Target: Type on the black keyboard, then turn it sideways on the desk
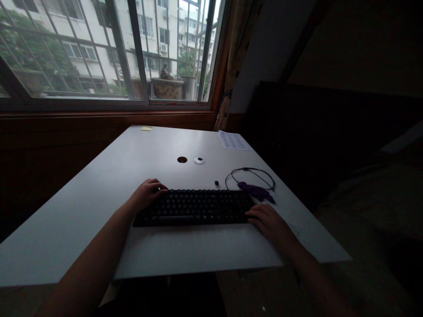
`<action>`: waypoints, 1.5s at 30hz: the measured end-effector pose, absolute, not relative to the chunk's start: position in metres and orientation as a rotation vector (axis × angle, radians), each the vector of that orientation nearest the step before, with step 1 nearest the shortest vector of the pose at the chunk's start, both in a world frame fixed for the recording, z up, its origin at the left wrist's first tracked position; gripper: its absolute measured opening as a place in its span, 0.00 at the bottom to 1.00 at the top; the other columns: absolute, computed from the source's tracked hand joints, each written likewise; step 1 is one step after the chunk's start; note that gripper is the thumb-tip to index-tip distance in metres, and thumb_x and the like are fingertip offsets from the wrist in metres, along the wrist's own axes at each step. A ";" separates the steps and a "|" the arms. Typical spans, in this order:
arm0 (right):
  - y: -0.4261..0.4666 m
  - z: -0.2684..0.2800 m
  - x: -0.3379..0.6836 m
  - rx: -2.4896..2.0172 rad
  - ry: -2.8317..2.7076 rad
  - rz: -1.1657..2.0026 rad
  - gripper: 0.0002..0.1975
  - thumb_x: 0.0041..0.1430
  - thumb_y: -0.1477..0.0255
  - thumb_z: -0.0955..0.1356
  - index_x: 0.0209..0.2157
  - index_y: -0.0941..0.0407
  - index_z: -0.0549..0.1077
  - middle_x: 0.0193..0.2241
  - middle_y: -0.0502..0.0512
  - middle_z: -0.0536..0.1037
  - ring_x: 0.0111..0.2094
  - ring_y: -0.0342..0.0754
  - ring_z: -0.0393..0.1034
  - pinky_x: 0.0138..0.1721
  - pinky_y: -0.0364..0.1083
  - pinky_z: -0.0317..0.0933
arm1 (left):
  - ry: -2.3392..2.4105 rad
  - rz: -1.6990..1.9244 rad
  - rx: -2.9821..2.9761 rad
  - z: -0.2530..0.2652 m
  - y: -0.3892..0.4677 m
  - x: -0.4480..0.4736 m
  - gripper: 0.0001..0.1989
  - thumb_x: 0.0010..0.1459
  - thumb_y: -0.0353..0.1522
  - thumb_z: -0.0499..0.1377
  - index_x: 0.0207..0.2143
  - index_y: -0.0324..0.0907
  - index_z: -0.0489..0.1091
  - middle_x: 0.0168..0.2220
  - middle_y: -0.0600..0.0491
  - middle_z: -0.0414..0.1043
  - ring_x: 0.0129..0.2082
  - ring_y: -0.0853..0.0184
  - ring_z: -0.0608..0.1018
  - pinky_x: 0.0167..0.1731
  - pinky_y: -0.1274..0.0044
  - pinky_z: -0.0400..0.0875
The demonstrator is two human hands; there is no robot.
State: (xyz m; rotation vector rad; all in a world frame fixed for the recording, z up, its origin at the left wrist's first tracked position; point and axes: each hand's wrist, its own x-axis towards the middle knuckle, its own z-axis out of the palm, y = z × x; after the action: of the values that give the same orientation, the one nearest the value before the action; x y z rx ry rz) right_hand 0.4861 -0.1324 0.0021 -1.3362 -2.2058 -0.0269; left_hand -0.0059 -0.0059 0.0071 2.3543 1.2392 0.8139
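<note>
A black keyboard (201,207) lies on the white table in front of me, its keys facing up. At its left end is my left hand (148,193), the fingers closed over the far left corner. My right hand (266,218) grips the right end, with fingertips on the near right corner. Just beyond the keyboard sits a small black piece (217,182), too small to name. A purple cloth (257,192) lies off the far right corner, and a thin black cable (269,176) loops beside it.
The white table (99,185) has a round hole (182,160) with a round cover (199,160) beside it. Printed paper (234,141) lies at the far right edge, a yellow note pad (146,129) at the far left. Behind stands a barred window (139,53).
</note>
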 end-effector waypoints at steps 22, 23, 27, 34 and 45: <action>-0.138 -0.001 0.485 -1.410 -2.058 0.045 0.08 0.66 0.66 0.66 0.42 0.49 0.78 0.43 0.55 0.81 0.47 0.54 0.76 0.50 0.56 0.73 | 1.252 0.813 2.378 0.004 -0.004 -0.007 0.16 0.65 0.46 0.59 0.41 0.47 0.81 0.40 0.48 0.76 0.42 0.60 0.74 0.47 0.65 0.69; -0.138 0.000 0.484 -1.424 -2.052 0.068 0.08 0.66 0.66 0.67 0.42 0.49 0.78 0.43 0.55 0.81 0.47 0.54 0.76 0.50 0.56 0.72 | 1.252 0.816 2.376 0.004 -0.003 -0.007 0.16 0.64 0.46 0.59 0.40 0.47 0.81 0.40 0.48 0.76 0.42 0.60 0.74 0.47 0.65 0.69; -0.137 0.003 0.483 -1.457 -2.038 0.117 0.07 0.66 0.66 0.67 0.41 0.49 0.77 0.43 0.54 0.82 0.46 0.54 0.76 0.49 0.56 0.72 | 1.247 0.830 2.377 0.002 -0.002 -0.008 0.17 0.64 0.47 0.59 0.40 0.47 0.82 0.39 0.48 0.76 0.41 0.59 0.75 0.47 0.66 0.69; -0.138 0.008 0.478 -1.497 -2.030 0.083 0.06 0.65 0.66 0.67 0.40 0.50 0.76 0.39 0.54 0.82 0.43 0.55 0.76 0.46 0.56 0.72 | 1.247 0.830 2.375 0.004 -0.003 -0.006 0.17 0.64 0.48 0.58 0.40 0.47 0.81 0.39 0.49 0.76 0.41 0.60 0.74 0.46 0.66 0.69; -0.141 -0.003 0.478 -1.334 -2.148 -0.219 0.07 0.66 0.71 0.67 0.42 0.52 0.78 0.40 0.56 0.80 0.42 0.53 0.73 0.45 0.55 0.72 | 1.250 0.818 2.397 0.001 0.000 -0.008 0.16 0.65 0.46 0.59 0.41 0.47 0.81 0.40 0.48 0.76 0.41 0.60 0.74 0.46 0.67 0.69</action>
State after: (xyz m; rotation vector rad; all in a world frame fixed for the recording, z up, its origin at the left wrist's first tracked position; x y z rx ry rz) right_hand 0.4776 -0.1405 -0.0030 -1.3338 -2.1485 -0.2186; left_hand -0.0077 -0.0003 0.0007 2.3971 1.2505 0.8184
